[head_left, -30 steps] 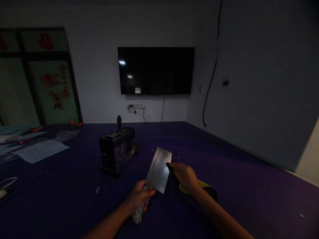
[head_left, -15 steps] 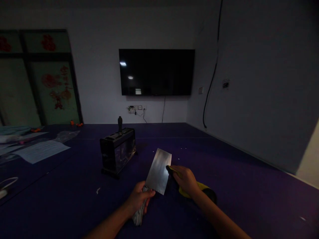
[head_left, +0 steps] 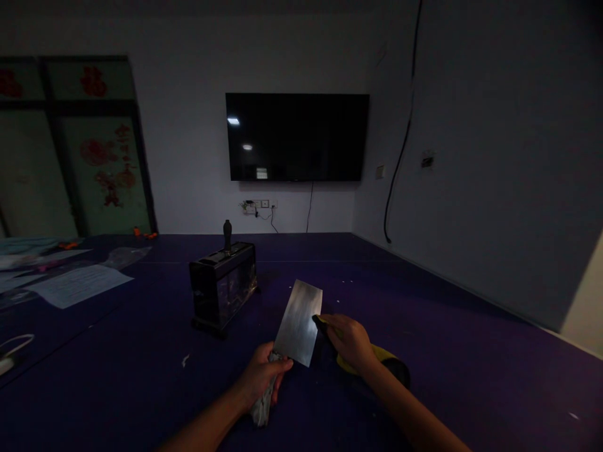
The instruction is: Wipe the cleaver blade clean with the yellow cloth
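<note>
One cleaver point(head_left: 299, 323) (shiny) jutting from left hand point(head_left: 264, 375).

A black television point(head_left: 298, 138) hangs on the dim back wall point(head_left: 183, 125), dark-framed panels point(head_left: 85, 213) with red decorations point(head_left: 94, 81) to its left, while a lighter patch point(head_left: 586, 307) edges the right wall point(head_left: 494, 157).

1. Grey streaked handle point(head_left: 262, 410) below the rectangular steel blade point(head_left: 298, 323): partly hidden by left fingers point(head_left: 283, 365).
2. Yellow-and-black cloth point(head_left: 396, 364), right of the blade: partly covered by right fingers point(head_left: 335, 321).
3. White paper sheet point(head_left: 82, 284), blade's far left: print unreadable.
4. White looped cord point(head_left: 17, 343), blade's far left: cut off by edge.
</note>
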`<action>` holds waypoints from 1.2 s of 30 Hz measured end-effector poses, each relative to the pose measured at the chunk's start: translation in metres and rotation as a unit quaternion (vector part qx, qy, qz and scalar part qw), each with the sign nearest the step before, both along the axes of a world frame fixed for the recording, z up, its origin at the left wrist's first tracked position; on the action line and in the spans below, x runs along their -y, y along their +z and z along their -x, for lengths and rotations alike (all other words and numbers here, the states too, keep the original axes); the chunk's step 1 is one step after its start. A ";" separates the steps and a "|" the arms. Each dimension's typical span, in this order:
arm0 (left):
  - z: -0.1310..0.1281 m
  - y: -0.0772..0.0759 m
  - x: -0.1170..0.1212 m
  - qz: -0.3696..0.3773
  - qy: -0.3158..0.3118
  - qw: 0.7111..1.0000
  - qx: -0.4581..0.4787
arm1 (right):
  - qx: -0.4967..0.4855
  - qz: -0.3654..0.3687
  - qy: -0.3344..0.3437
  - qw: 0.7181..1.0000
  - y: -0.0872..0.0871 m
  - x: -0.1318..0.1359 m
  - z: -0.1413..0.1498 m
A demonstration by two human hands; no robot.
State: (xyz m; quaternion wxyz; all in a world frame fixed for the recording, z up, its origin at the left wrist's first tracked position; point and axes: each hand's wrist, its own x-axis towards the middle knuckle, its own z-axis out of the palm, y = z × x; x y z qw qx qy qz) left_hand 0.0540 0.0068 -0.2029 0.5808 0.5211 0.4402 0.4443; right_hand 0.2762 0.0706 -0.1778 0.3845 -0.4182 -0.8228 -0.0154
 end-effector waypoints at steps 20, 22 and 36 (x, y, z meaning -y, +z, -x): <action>-0.003 -0.001 -0.002 -0.005 0.000 1.000 -0.028 | 0.053 0.007 -0.010 0.998 0.004 0.007 0.004; -0.003 -0.002 -0.002 -0.001 0.002 1.000 -0.027 | 0.054 0.008 -0.005 0.999 0.005 0.009 0.006; 0.001 -0.001 -0.004 -0.002 -0.038 0.998 -0.050 | 0.007 -0.009 -0.059 0.998 0.000 -0.001 -0.005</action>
